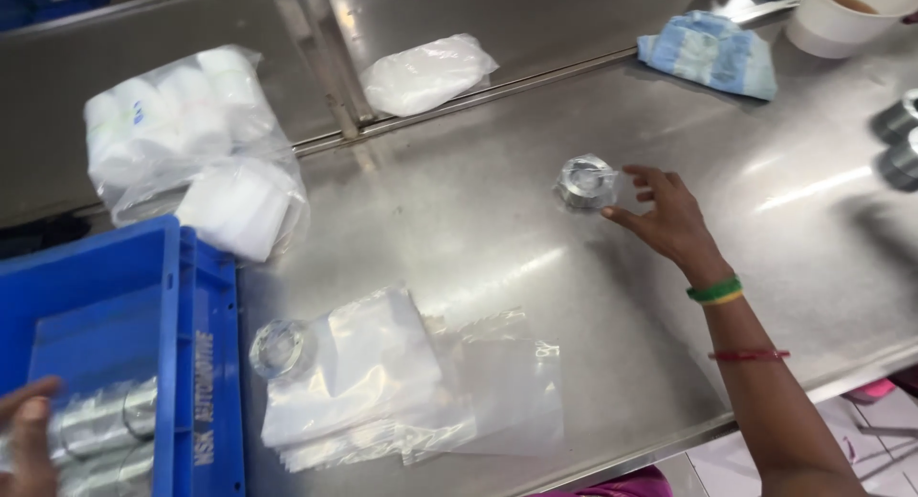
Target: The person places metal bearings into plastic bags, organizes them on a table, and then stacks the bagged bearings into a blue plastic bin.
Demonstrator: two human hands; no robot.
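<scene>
While the right hand (pixel 669 215) spreads open beside a bagged shiny metal ring (pixel 585 183), the left hand (pixel 27 435) touches wrapped cylinders (pixel 100 422).

Bagged metal ring (pixel 584 183) on steel table (pixel 459 220)

Right hand (pixel 669 215) outstretched, fingers spread; left hand (pixel 27 435) low.

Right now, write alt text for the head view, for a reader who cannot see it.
A right hand touches a bagged metal ring on a steel table. The left hand rests on wrapped metal parts in a blue crate, beside clear plastic bags.
</scene>
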